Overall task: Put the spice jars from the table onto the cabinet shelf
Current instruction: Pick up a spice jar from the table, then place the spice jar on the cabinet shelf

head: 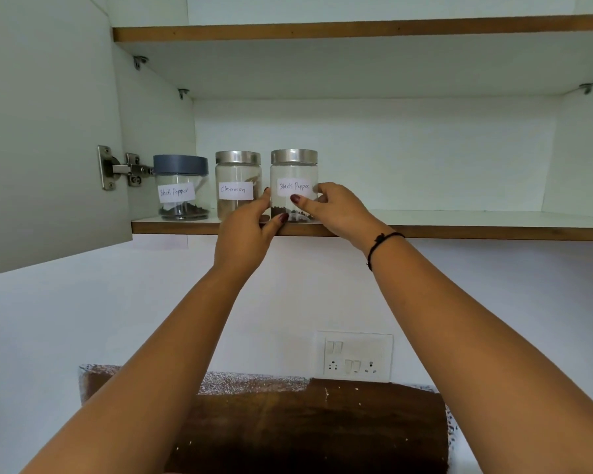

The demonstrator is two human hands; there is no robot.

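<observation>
1. Cabinet door (48, 148): swung open at the far left, hinge (117, 167) exposed.
2. Grey-lidded jar (182, 188): labelled "Black Pepper", upright at the left end of the shelf (459, 222), near its front edge.
3. Cinnamon jar (237, 179): steel lid, upright, just beside the grey-lidded jar. Your left fingers cross in front of its lower right corner.
4. Your left hand (249, 230): thumb on the lower front of the steel-lidded pepper jar (293, 172), fingers curled up its left side, in the narrow gap next to the cinnamon jar.
5. Steel-lidded pepper jar: upright, long axis vertical, apparently resting on the shelf at the front edge, directly between your two hands.
6. Your right hand (338, 208): thumb across the jar's front, fingers wrapped round its right side.
7. Shelf, right portion: bare board.
8. Judgement: both hands are equally near. To release, the right hand has open room outward; the left has little before it meets the cinnamon jar.
</observation>
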